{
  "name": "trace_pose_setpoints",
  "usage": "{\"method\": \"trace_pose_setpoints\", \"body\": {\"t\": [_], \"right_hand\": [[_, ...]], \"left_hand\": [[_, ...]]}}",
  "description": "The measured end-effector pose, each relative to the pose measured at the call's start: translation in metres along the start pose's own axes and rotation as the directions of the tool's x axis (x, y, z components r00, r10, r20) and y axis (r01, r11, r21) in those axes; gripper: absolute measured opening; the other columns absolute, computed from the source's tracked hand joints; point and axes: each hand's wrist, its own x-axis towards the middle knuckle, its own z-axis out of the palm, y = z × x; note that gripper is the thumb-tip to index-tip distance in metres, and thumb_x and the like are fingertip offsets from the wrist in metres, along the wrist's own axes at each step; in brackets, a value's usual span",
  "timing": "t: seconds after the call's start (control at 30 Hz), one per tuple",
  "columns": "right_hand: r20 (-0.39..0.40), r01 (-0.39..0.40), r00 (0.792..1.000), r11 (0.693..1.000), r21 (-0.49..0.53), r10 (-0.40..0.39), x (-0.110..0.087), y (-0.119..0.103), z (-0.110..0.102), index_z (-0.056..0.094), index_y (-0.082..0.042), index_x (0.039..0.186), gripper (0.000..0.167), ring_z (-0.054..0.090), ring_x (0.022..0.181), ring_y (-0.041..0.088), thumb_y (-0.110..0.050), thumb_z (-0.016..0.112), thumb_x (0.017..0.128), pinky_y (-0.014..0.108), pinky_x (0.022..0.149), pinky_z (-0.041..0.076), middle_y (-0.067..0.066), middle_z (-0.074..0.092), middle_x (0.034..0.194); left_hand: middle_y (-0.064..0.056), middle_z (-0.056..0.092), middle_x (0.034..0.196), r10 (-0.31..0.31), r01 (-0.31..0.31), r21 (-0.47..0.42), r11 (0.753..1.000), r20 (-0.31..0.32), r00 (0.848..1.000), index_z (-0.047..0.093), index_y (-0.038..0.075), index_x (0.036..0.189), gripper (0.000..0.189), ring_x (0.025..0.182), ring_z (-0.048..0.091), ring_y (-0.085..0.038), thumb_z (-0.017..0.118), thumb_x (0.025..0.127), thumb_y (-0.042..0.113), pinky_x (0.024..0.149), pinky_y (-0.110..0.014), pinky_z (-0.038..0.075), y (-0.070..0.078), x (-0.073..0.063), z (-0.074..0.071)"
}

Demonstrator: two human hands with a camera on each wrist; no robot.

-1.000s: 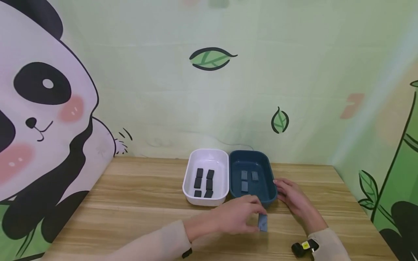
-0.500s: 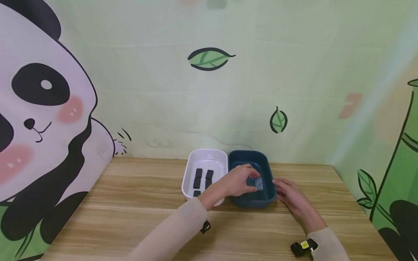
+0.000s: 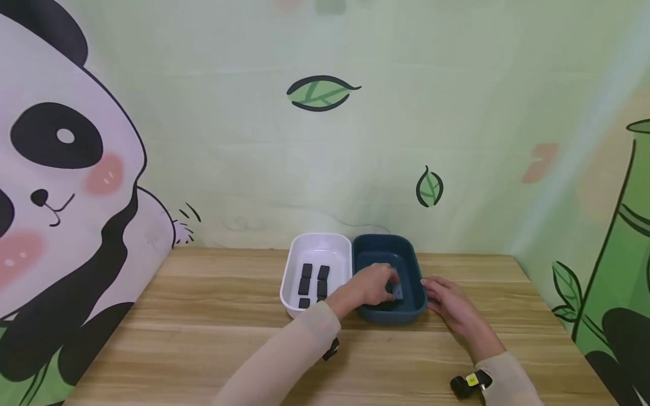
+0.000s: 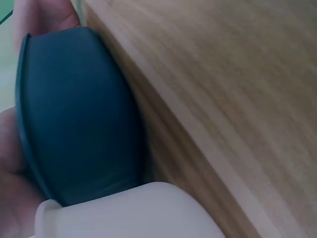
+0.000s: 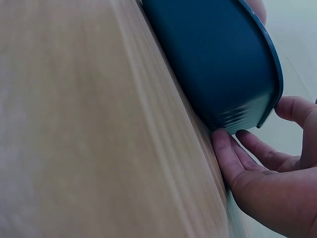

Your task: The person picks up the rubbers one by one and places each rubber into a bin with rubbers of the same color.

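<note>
My left hand (image 3: 374, 283) reaches down into the dark blue plastic box (image 3: 387, 241). Its thumb and fingers pinch a small grey-blue rectangular block (image 3: 398, 292) low inside the box. Other grey-blue pieces in there are hidden behind the hand. Against the box's right side rests my right hand (image 3: 449, 301), its fingers extended. The right wrist view shows those fingers (image 5: 229, 153) touching the end wall of the blue box (image 5: 218, 54), with one fingertip at the rim. In the left wrist view, the blue box wall (image 4: 81, 114) covers most of the left hand's fingers.
A white plastic box (image 3: 288, 282) stands directly left of the blue one, with several black blocks (image 3: 305, 286) in rows. Both boxes are near the back of the wooden table (image 3: 203, 316), before a panda-printed backdrop (image 3: 228, 141).
My left hand has carried the grey-blue block from the table in front up into the blue box, then lowered it inside. The right hand stays against the box's side.
</note>
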Motion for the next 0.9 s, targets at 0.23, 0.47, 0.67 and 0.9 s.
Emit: {"method": "trace_pose_setpoints", "body": {"t": [0.23,0.47,0.67,0.9], "right_hand": [[-0.001,0.011,1.0,1.0,0.013,-0.011,0.001,0.002,0.001,0.043,0.01,0.149,0.057,0.067,0.113,0.01,-0.031,0.055,0.113,0.026,0.096,0.06,0.011,0.067,0.132],[-0.003,-0.003,1.0,1.0,-0.001,0.003,0.004,0.003,0.006,0.04,0.01,0.153,0.061,0.065,0.116,0.012,-0.033,0.055,0.113,0.027,0.097,0.059,0.018,0.062,0.141],[0.004,-0.002,1.0,1.0,-0.011,0.002,0.005,0.004,0.003,0.043,0.01,0.151,0.06,0.065,0.115,0.012,-0.034,0.056,0.113,0.027,0.097,0.059,0.016,0.064,0.139],[0.002,0.001,1.0,1.0,-0.015,-0.001,0.003,0.004,-0.006,0.039,0.012,0.154,0.064,0.064,0.112,0.006,-0.034,0.055,0.113,0.023,0.097,0.058,0.009,0.066,0.135]], "left_hand": [[0.0,0.071,0.128,-0.018,0.017,0.083,0.996,0.011,1.0,0.075,0.015,0.133,0.038,0.122,0.064,-0.016,0.081,0.098,0.03,0.109,-0.028,0.053,0.002,0.003,0.007],[0.001,0.072,0.129,-0.031,0.031,0.129,0.991,0.001,1.0,0.076,0.017,0.132,0.038,0.124,0.064,-0.016,0.082,0.097,0.03,0.11,-0.027,0.052,-0.004,0.004,0.015],[0.001,0.073,0.125,-0.046,0.047,0.114,0.992,-0.013,0.999,0.077,0.016,0.13,0.037,0.118,0.065,-0.014,0.083,0.096,0.028,0.107,-0.026,0.054,-0.004,0.008,0.019],[0.0,0.073,0.118,0.002,0.001,0.174,0.985,-0.015,1.0,0.078,0.014,0.125,0.035,0.109,0.066,-0.013,0.085,0.094,0.029,0.099,-0.022,0.055,0.006,0.016,0.014]]}}
